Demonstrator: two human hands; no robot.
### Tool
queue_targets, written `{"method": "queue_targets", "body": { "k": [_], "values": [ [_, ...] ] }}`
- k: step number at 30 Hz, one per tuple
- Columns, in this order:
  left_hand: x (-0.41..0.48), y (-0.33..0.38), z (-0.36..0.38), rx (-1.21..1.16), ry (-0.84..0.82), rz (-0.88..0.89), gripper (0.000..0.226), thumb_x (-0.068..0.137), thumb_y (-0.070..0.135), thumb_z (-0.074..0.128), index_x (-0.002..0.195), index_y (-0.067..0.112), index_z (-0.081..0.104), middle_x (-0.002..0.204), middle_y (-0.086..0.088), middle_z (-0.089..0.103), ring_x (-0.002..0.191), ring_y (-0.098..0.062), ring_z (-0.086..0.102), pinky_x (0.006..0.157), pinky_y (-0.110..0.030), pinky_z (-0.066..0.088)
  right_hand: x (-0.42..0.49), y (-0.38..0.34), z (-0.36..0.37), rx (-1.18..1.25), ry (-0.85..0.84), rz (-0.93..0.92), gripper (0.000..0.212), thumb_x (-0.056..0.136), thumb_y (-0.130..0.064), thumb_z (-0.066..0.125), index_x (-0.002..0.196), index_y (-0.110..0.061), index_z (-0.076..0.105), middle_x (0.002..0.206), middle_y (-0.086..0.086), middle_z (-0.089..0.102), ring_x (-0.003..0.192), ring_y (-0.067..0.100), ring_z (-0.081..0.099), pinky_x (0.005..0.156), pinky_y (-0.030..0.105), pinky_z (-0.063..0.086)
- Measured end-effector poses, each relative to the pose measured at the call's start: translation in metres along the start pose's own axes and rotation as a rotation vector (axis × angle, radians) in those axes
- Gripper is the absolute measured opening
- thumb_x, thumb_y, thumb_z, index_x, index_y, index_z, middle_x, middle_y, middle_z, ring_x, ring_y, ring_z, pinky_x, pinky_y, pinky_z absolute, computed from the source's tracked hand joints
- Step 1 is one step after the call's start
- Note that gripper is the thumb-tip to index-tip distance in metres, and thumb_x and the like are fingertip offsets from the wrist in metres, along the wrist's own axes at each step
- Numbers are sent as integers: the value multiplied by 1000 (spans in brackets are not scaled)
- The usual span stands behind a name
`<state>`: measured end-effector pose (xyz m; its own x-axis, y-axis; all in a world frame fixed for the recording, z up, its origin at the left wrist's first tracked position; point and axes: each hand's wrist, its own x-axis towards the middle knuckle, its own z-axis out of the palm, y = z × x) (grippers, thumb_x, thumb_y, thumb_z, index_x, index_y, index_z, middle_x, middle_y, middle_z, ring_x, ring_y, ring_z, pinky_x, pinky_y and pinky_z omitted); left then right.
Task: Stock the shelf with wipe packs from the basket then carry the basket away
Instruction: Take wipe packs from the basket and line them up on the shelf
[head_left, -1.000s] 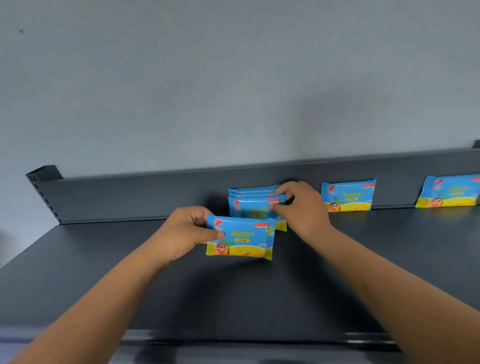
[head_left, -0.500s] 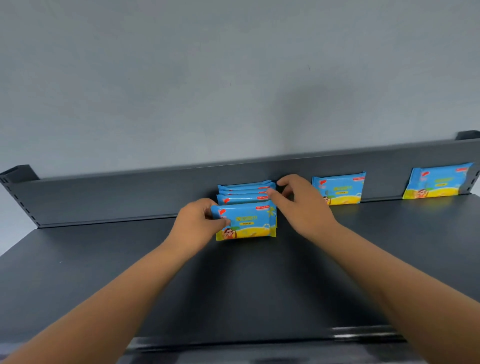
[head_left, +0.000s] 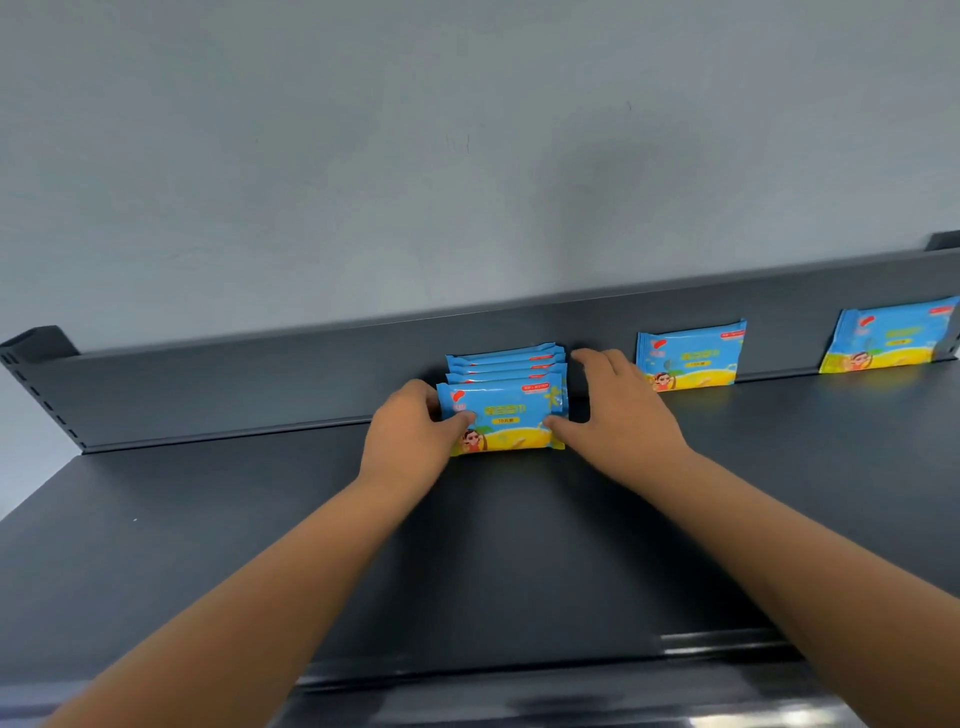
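- The dark grey shelf (head_left: 208, 545) runs out to both sides. Its low back panel (head_left: 260, 395) stands against a pale wall.
- Two more packs lean upright on that panel, one pack (head_left: 691, 356) just right of the hands and a far pack (head_left: 891, 335) well beyond it. Neither is in the way.
- The row of wipe packs (head_left: 506, 364) stands on edge at the middle of the panel (four top edges show behind the front one).
- The front wipe pack (head_left: 501, 421) stands against that row with its printed face toward the camera. Its long axis runs left to right along the panel.
- The left hand (head_left: 410, 441) grips the front pack's left end, thumb across its face and fingers curled behind.
- The right hand (head_left: 618, 415) is spread, its fingers nearly straight along the row's right ends. Its thumb touches the front pack's lower right corner.
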<state>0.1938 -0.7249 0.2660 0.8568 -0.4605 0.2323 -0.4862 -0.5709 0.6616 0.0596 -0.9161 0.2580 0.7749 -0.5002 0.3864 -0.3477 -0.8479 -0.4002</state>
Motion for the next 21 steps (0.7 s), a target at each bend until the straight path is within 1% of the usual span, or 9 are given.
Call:
{"method": "queue_targets", "body": {
  "k": [3,5,7,10,12,15,16,18,21],
  "values": [
    [1,0,0,0,7,-3,39,86,41,79,112,20,58,117,4,64,101,-12,60,77,-31,48,-3,-3,2,32,-15,-9,100,87,-46,73,162,-21,13,167,3,23,154,21,22,121,38,27],
    [1,3,-2,16,10,4,50,86,41,79,123,16,55,123,1,60,105,-13,55,80,-29,42,-4,-8,3,-18,20,-60,99,88,-46,71,163,-20,11,169,3,19,157,21,15,124,38,19],
    [1,5,-5,44,9,29,61,87,43,78,134,14,52,131,-1,57,115,-17,55,86,-30,43,-3,-16,4,-91,88,-136,92,90,-45,66,162,-13,18,167,5,25,157,22,14,125,38,15],
    [-1,4,-12,127,29,66,67,92,51,69,142,13,48,139,-5,56,127,-26,54,104,-40,47,0,-32,1,-107,165,-200,83,95,-45,59,160,-9,23,165,7,30,157,23,17,126,37,12],
    [-5,4,-19,214,85,66,64,96,55,60,141,11,48,140,-8,58,128,-30,56,116,-46,37,2,-45,-1,-89,146,-252,79,99,-46,54,161,-10,21,166,6,28,157,21,15,126,34,10],
    [-9,2,-30,330,153,16,62,100,60,44,140,12,50,142,-8,60,134,-29,52,123,-50,22,4,-70,3,-71,89,-320,74,102,-48,46,162,-11,21,167,5,26,157,19,14,127,34,9],
    [-11,-1,-35,377,153,2,65,101,62,38,143,14,48,147,-6,56,140,-28,47,125,-51,18,5,-79,5,-62,71,-335,73,103,-49,43,162,-11,21,167,5,26,158,19,13,127,34,9],
    [-17,-9,-48,466,151,-17,72,101,67,26,155,20,36,162,-2,40,153,-26,29,126,-53,8,5,-97,11,-45,44,-364,70,105,-49,40,161,-11,23,167,4,27,158,19,14,127,35,9],
    [-36,-31,-79,566,253,-63,74,101,68,14,164,29,17,172,0,18,160,-26,7,127,-54,-2,5,-132,22,-20,12,-449,69,105,-50,36,161,-12,23,168,3,26,158,18,13,128,35,10]
  ]
}}
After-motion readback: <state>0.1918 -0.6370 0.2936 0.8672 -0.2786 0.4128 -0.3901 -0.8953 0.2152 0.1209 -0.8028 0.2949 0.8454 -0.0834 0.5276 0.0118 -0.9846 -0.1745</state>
